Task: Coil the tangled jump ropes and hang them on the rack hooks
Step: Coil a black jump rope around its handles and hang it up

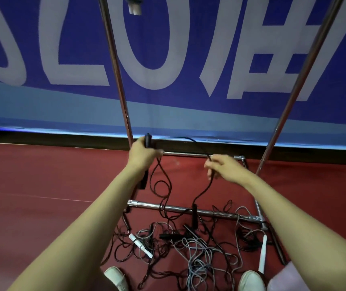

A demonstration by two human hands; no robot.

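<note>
Two grips shared one black jump rope (194, 215): my left grip (141, 153) clenched its handle (148, 139), my right grip (222, 166) pinched the cord, above the tangled pile (191, 248) on the near floor. Untangling came first, I judged; next, drawing slack free for looping.

Left arm (88, 217) and right arm (289, 208) stretch forward, bare. The left hand (141, 154) curls its fingers round a black handle (148, 140). The right hand (224, 168), slightly lower, pinches the rope (207, 188).

A sports hall: red court floor (42, 175), blue banner (79, 43).
</note>
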